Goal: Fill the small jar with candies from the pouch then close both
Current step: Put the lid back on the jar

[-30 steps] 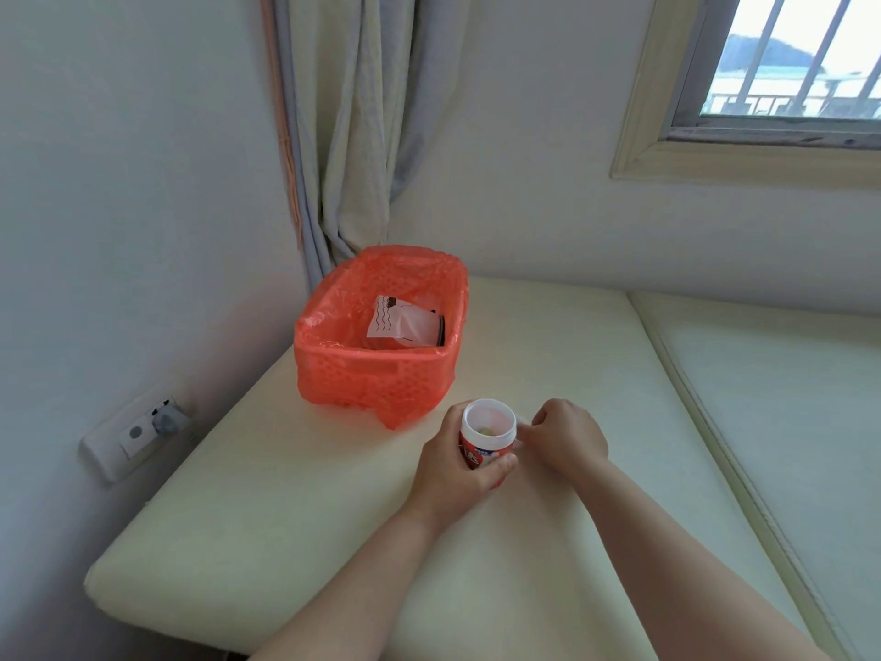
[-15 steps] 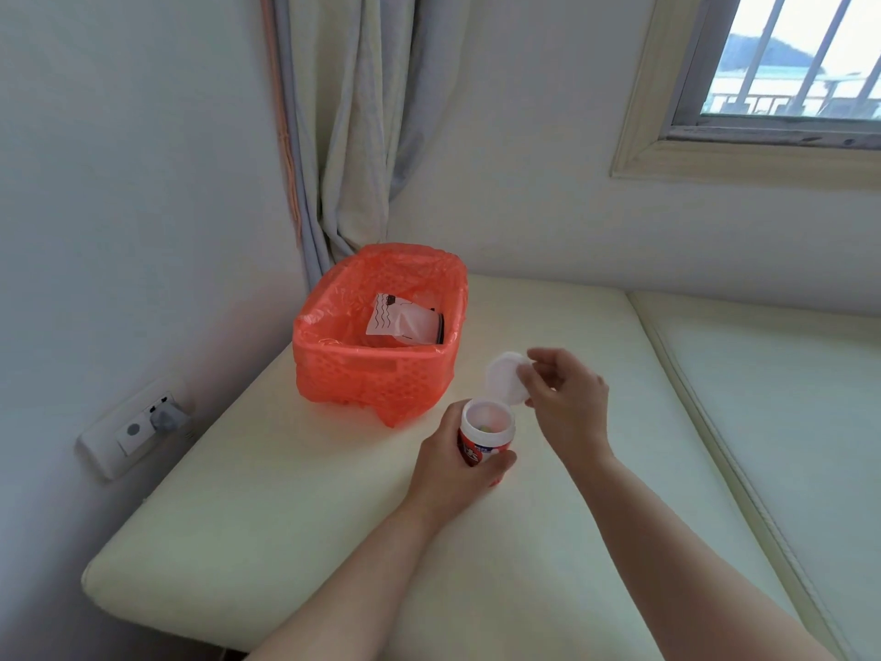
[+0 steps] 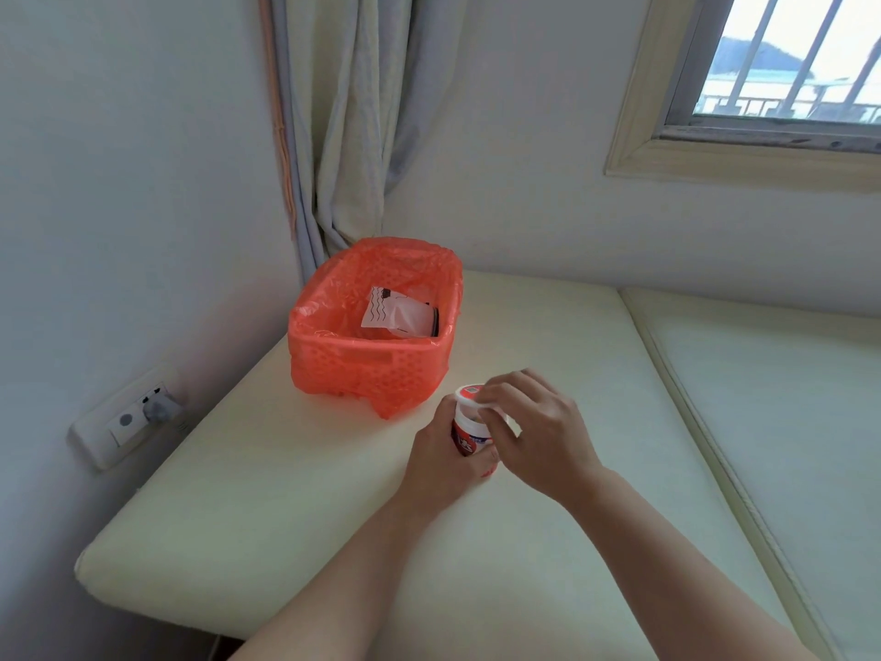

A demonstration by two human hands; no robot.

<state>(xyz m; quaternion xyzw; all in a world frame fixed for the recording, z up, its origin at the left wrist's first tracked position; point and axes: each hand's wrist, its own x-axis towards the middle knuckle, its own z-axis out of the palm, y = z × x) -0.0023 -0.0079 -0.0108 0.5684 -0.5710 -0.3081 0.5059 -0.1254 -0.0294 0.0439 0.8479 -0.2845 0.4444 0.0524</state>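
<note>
Jar (image 3: 469,434), small and red-labelled, stands on the cream cushioned bench (image 3: 267,508) just in front of the orange-lined basket (image 3: 367,369), wrapped low down by the left hand (image 3: 441,462). The right hand (image 3: 534,429) sits over its top, fingers (image 3: 493,398) curled around the white lid (image 3: 472,393), which looks tilted and only part-way over the mouth (I cannot tell whether it has caught on the rim).

What could go wrong, to my eye: if the lid goes down crooked it may jam or pop off again, and a hard push on that soft padding could tip the jar in the left hand's grip. How full the jar is stays hidden under the lid, so closing it now might seal it short of candies. The pouch (image 3: 398,314) lies inside the basket, well apart from both hands, and from here its top edge is not clear enough to say whether it is shut; if it is open, it would spill when lifted out.

Counting: one jar, one lid, one pouch, one basket with its plastic liner, two hands. No loose candies show anywhere on the bench. Off to the side, one wall socket (image 3: 128,417), one curtain (image 3: 343,116) and one window (image 3: 782,59).
</note>
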